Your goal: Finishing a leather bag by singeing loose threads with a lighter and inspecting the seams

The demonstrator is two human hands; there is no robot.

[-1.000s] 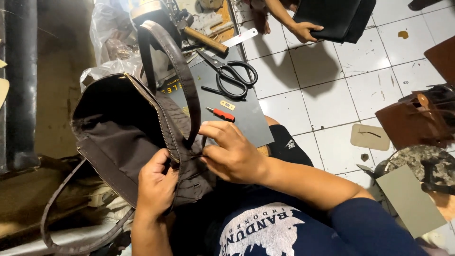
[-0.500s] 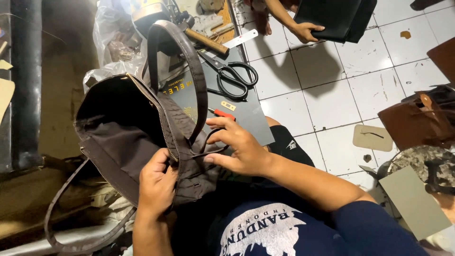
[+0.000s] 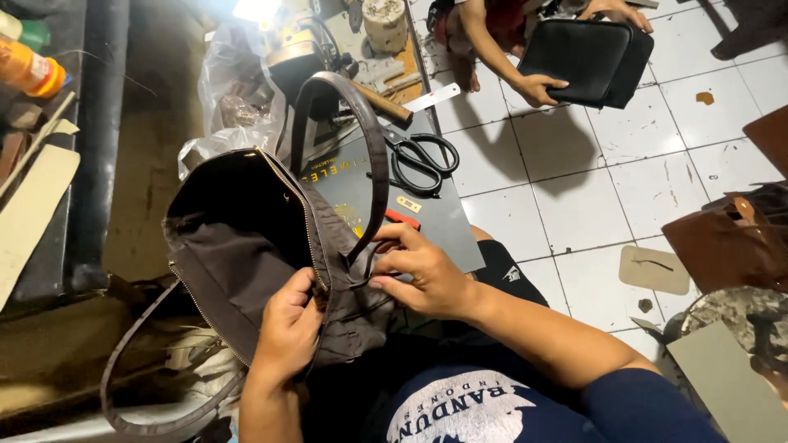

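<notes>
A dark brown handbag [image 3: 246,246] lies open on my lap, its zip edge and lining showing. My left hand [image 3: 287,328] grips the bag's rim near the zip. My right hand [image 3: 423,275] pinches the bag at the base of one brown strap [image 3: 361,156], which arches up over the bag. A second strap [image 3: 139,385] loops down to the lower left.
A dark board [image 3: 435,221] on the floor carries black scissors [image 3: 419,160] and a small red item [image 3: 402,218]. Another person's hand [image 3: 538,89] holds a black bag [image 3: 587,61] at the top. Brown leather pieces [image 3: 726,246] lie right. A plastic bag [image 3: 230,115] and tools sit behind.
My right hand has shifted slightly along the strap base, fingers spreading then pinching. The view has tilted up a little, showing more of the person at the top.
</notes>
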